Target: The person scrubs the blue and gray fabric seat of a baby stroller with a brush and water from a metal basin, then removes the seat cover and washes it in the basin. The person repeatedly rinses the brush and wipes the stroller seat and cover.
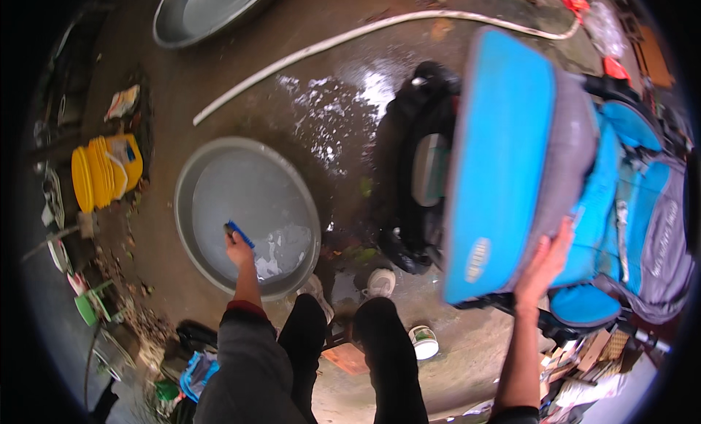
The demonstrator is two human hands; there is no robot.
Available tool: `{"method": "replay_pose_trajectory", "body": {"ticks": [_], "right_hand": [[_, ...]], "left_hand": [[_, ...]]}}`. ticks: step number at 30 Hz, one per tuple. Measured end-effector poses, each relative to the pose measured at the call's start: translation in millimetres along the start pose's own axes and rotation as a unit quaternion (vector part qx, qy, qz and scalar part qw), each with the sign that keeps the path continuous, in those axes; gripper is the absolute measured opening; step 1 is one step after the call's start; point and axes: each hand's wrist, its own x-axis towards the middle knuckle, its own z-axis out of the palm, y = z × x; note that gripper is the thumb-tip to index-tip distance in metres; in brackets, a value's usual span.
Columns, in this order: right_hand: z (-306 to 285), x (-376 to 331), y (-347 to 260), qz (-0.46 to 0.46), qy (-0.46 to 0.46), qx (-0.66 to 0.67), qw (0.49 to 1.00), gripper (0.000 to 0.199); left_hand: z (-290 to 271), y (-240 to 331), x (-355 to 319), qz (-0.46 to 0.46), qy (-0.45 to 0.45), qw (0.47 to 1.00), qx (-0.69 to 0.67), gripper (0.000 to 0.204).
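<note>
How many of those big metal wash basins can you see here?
2. One grey basin sits on the wet ground under the left hand; a second basin lies at the top edge, partly cut off. Others may be out of view.

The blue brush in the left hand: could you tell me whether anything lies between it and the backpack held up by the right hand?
Partly: the basin's rim and a strip of wet floor separate the blue brush in the left hand from the backpack; the right hand supports the backpack's lower edge.
</note>
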Motion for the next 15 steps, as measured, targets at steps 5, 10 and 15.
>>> {"method": "replay_pose_trajectory", "body": {"ticks": [5,10,15], "right_hand": [[15,0,26,-0.029,0.058,0.072,0.995,0.055],[17,2,14,-0.025,0.050,0.096,0.994,0.059],[0,-1,-9,0.039,-0.029,-0.080,0.996,0.063]], "left_hand": [[32,-50,-7,-0.183,0.008,0.955,-0.235,0.057],[3,113,-41,-0.311,-0.416,0.582,-0.625,0.051],[-91,354,-163,-0.061,-0.617,0.678,-0.396,0.056]]}}
